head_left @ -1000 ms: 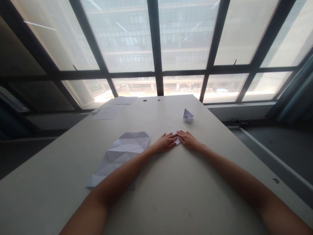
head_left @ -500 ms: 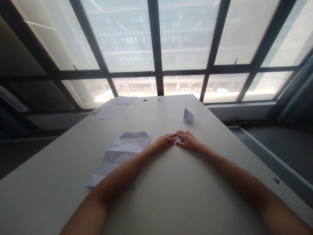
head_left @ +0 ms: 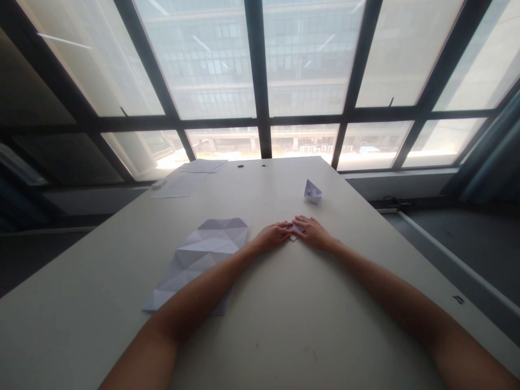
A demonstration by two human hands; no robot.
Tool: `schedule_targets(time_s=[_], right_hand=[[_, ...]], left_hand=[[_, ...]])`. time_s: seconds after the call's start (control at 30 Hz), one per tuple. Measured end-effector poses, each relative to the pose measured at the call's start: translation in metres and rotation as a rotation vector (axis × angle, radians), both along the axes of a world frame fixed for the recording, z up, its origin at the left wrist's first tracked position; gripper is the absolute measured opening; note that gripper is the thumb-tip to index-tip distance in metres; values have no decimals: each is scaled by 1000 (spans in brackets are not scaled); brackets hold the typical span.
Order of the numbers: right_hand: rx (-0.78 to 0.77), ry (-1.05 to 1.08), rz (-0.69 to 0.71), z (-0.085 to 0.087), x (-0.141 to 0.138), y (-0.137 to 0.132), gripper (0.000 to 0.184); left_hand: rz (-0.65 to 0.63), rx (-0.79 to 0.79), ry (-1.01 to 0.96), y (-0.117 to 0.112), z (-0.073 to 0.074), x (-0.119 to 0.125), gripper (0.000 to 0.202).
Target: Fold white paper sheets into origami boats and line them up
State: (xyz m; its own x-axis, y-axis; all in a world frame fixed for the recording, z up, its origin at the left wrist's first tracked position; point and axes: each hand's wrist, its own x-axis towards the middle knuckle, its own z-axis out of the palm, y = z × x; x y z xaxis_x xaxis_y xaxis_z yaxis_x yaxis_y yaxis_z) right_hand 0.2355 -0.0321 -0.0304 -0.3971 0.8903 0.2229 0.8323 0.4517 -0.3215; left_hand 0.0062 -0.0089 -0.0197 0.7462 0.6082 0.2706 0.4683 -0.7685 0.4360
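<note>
A small piece of folded white paper (head_left: 293,239) lies on the table between my two hands, its near corner pointing toward me. From the left, my left hand (head_left: 274,236) has its fingers and thumb closed on the paper's left part. My right hand (head_left: 312,232) is on its right part in the same way, the fingertips of both hands nearly meeting. Much of the paper is hidden under the fingers. Just beyond my right hand stands a folded paper shape (head_left: 312,192) with a pointed top. A large creased sheet (head_left: 207,244) lies left of my left hand, partly behind my forearm.
Several flat white sheets (head_left: 179,187) lie at the table's far left. The white table (head_left: 284,325) narrows away from me toward large framed windows (head_left: 309,59). A small dark mark (head_left: 458,299) shows near its right edge. A blue curtain (head_left: 487,157) hangs at the right.
My fingers have shifted slightly on the small folded paper, and its near corner shows a little differently. The large creased sheet and the pointed paper shape stay in place.
</note>
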Motion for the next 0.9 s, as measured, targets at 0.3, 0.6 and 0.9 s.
schedule_targets(time_s=[0.3, 0.6, 0.9], right_hand=[[23, -32, -8, 0, -1, 0, 56], [46, -40, 11, 2, 1, -2, 57], [50, -11, 64, -2, 4, 0, 63]], left_hand=[[175, 68, 16, 0, -1, 4, 35], [270, 129, 186, 2, -3, 3, 62], [242, 137, 115, 4, -4, 3, 63]])
